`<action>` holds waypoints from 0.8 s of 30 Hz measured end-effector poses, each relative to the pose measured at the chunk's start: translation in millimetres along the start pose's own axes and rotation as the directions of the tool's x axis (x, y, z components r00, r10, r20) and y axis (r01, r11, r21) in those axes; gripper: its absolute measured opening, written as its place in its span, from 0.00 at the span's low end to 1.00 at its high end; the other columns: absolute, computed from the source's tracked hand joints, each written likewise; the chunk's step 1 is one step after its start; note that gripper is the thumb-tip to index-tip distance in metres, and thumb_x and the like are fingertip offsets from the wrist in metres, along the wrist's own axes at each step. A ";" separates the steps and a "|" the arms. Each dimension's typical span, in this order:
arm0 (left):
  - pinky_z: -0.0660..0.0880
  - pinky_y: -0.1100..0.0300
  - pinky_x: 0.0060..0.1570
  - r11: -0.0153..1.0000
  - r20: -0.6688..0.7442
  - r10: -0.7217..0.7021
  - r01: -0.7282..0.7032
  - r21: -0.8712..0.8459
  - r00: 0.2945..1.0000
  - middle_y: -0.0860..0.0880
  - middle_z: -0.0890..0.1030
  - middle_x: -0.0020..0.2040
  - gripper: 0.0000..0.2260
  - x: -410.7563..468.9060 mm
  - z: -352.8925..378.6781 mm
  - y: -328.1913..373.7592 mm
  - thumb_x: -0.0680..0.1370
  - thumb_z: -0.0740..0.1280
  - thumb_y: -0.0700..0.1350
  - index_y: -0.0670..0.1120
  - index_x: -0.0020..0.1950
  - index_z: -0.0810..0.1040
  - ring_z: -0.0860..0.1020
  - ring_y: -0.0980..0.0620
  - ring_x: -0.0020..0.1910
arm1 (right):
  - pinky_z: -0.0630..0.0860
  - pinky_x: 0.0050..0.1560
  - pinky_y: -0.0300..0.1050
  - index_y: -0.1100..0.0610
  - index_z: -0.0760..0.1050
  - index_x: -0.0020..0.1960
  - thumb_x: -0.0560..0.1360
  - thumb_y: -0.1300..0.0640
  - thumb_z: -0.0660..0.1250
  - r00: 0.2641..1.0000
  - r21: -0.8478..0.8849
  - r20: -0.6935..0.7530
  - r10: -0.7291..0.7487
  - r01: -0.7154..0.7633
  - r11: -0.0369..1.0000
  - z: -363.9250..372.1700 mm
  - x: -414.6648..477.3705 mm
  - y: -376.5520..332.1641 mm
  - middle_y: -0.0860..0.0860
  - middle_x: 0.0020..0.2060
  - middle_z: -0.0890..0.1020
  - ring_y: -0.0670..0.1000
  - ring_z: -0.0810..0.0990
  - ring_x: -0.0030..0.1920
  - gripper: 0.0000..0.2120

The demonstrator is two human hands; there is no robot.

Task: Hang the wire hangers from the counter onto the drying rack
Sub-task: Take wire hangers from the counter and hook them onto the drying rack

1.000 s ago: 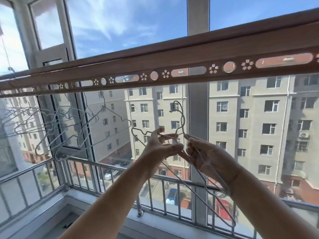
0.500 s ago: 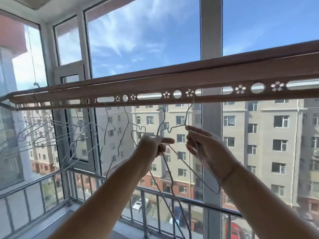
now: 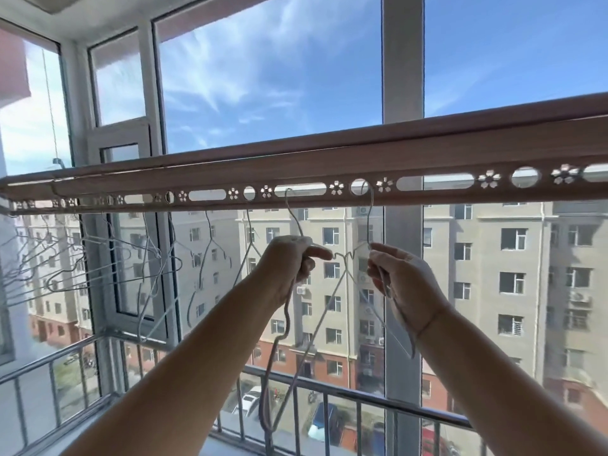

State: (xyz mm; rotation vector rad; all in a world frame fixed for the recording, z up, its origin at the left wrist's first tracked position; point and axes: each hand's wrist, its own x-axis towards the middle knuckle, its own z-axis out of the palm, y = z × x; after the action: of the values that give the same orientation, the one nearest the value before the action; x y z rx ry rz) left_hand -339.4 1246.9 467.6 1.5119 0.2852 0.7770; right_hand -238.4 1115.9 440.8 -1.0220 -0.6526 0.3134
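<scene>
From where I stand, both of the person's arms are raised toward the drying rack (image 3: 329, 166) in front of the window. One second ago the two hangers were held together low under the rack. Now they are separated and lifted, and each hook is up at the row of openings in the rack.

The left hand (image 3: 289, 264) is clenched around the neck of the left wire hanger (image 3: 295, 216), whose hook is at the long slot (image 3: 301, 189). The right hand (image 3: 408, 284) pinches the right wire hanger (image 3: 369, 225) just under its neck, and that hook is at the round hole (image 3: 359, 186) beside the slot. I cannot tell if the hooks are already fully caught or only touching the edge.

Toward the left end of the rack, other hangers (image 3: 108, 274) already hang in a line. I think this pair is nearly placed. What remains is to let the hooks settle and then release the fingers carefully, because thin wire can slip out of a hole. The bench is not in view.
</scene>
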 end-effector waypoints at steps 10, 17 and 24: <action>0.55 0.70 0.22 0.991 -0.013 -0.116 0.116 0.069 0.993 0.40 0.77 0.42 0.16 38.7 -0.6 2.6 0.82 0.52 0.40 0.38 0.40 0.74 0.60 0.57 0.28 | 0.73 0.33 0.35 0.63 0.77 0.52 0.75 0.67 0.63 0.999 -0.020 -0.004 0.048 -0.048 0.999 -8.7 4.4 12.2 0.53 0.33 0.78 0.46 0.75 0.30 0.08; 0.56 0.65 0.25 0.989 -0.018 -0.109 0.111 0.098 0.994 0.41 0.82 0.40 0.13 36.8 -10.8 -15.3 0.82 0.53 0.41 0.35 0.47 0.73 0.63 0.56 0.27 | 0.74 0.41 0.41 0.61 0.76 0.50 0.75 0.65 0.63 0.998 0.005 0.022 0.063 -0.063 0.998 -5.7 1.7 19.5 0.53 0.32 0.79 0.48 0.77 0.32 0.06; 0.67 0.58 0.40 0.977 -0.054 -0.015 0.026 0.213 0.998 0.46 0.82 0.49 0.22 22.3 -43.9 -41.3 0.81 0.51 0.59 0.45 0.61 0.74 0.75 0.52 0.41 | 0.72 0.41 0.41 0.58 0.76 0.46 0.77 0.63 0.61 0.997 -0.045 -0.013 0.075 -0.076 0.996 -9.4 -4.3 34.8 0.52 0.36 0.76 0.48 0.74 0.37 0.05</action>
State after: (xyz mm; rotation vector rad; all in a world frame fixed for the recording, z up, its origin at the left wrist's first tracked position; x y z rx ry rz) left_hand -338.7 1299.8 431.1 1.6894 0.4343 0.7895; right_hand -233.9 1124.6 405.9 -1.0926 -0.6142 0.3604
